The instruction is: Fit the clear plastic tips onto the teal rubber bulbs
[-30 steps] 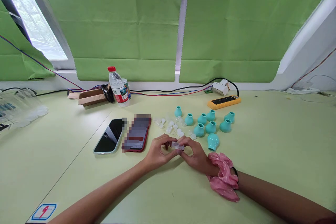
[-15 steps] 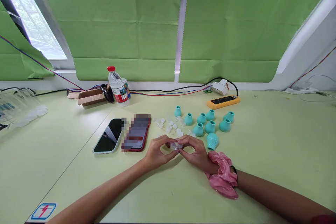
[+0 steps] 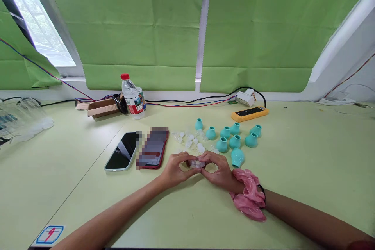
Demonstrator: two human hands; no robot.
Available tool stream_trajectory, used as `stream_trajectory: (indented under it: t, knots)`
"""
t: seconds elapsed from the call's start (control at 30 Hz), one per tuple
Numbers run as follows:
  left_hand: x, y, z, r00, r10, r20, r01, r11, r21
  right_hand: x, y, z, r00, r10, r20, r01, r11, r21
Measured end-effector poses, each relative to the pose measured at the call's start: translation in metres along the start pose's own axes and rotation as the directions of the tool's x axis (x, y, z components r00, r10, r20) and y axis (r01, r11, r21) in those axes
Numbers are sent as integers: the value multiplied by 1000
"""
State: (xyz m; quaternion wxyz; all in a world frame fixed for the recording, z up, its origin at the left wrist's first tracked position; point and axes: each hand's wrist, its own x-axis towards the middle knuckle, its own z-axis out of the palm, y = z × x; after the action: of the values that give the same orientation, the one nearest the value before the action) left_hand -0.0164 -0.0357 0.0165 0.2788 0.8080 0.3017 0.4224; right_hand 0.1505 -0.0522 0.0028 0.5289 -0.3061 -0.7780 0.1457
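Both hands (image 3: pixel 199 168) pinch clear piece (image 3: pixel 197 163) between fingertips.

We count eight teal rubber bulbs (image 3: pixel 235 141) and two phones (image 3: pixel 122 151) — side by side. One water bottle (image 3: pixel 131 97), one cardboard box (image 3: pixel 101 108).

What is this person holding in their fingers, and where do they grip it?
A small clear plastic piece, pinched between both hands: the left hand grips its left end, the right hand its right end. Its exact shape is too small to tell.

arms: 2, bare, sleeveless | right wrist: pink scrunchie (image 3: pixel 248 197), black band (image 3: pixel 263 191)
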Motion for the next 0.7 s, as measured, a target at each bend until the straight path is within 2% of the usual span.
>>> stream_trajectory:
  t: [0.17, 0.3, 0.43, 0.57, 0.7]
  knots:
    - [0, 1, 2, 992, -118, 37, 120, 990, -74, 4, -2, -4, 996, 28, 84, -16, 989, -147]
    - [-1, 3, 3, 982, -187, 42, 190, 975, -114, 10, -1, -8, 986, -94, 140, 125, 966, -228]
    - [-1, 5, 4, 977, -207, 57, 211, 974, -82, 13, -1, -11, 951, -149, 271, 223, 938, -266]
    - [-3, 6, 6, 977, -201, 75, 210, 968, -138, 16, -8, -14, 899, -134, 416, 283, 904, -319]
    - [-5, 6, 8, 976, -215, 38, 218, 963, -161, 17, -11, -15, 865, -105, 491, 305, 887, -347]
